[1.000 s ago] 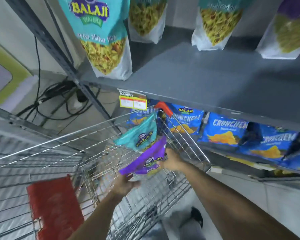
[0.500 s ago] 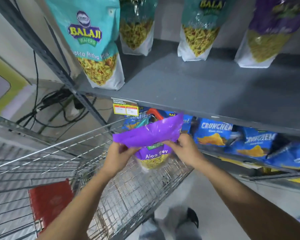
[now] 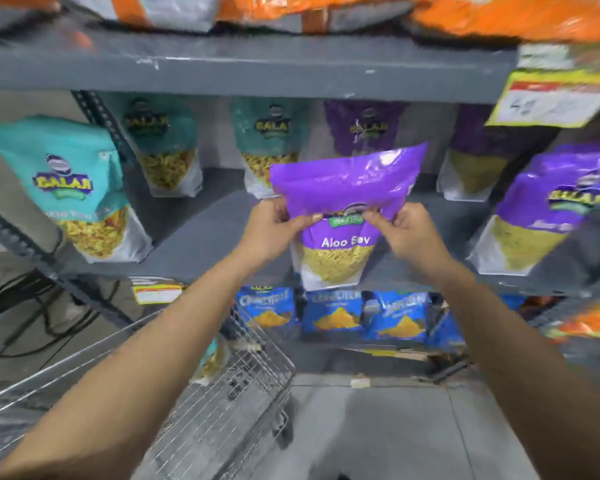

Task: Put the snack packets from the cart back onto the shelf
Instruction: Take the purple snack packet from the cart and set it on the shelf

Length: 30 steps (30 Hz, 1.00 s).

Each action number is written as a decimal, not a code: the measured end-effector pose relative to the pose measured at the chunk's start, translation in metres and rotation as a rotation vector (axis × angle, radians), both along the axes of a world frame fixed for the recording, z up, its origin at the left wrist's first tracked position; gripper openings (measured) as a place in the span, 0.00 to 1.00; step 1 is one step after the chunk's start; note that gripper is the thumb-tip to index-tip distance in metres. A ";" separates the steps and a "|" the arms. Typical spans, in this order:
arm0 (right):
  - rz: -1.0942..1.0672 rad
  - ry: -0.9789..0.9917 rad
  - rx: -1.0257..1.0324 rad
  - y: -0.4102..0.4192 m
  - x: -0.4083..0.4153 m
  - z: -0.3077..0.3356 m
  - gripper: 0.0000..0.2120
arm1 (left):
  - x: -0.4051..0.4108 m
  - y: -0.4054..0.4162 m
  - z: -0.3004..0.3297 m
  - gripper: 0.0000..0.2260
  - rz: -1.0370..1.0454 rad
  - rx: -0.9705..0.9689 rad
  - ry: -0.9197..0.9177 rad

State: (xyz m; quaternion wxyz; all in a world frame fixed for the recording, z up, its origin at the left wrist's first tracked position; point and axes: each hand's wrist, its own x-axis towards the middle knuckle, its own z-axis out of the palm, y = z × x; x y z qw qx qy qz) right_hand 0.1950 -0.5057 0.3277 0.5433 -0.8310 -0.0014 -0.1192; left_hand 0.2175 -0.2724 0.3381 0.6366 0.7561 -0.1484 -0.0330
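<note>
A purple Aloo Sev packet is held upright in front of the grey middle shelf, its base at the shelf's front edge. My left hand grips its left side and my right hand grips its right side, thumbs pinching the front. The wire cart stands at lower left, below my left arm. A teal packet lies inside the cart, mostly hidden by that arm.
Teal packets stand on the left of the middle shelf, purple ones on the right. Blue chip packets fill the shelf below, orange packets the one above. Cables lie on the floor at left.
Both hands lifted the purple packet out of the cart and up to the middle shelf, turning it upright. The view tilted up toward the shelves.
</note>
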 end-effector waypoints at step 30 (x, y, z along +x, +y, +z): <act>-0.062 -0.254 -0.047 0.123 -0.034 -0.101 0.07 | -0.056 0.122 -0.148 0.08 0.452 0.259 0.293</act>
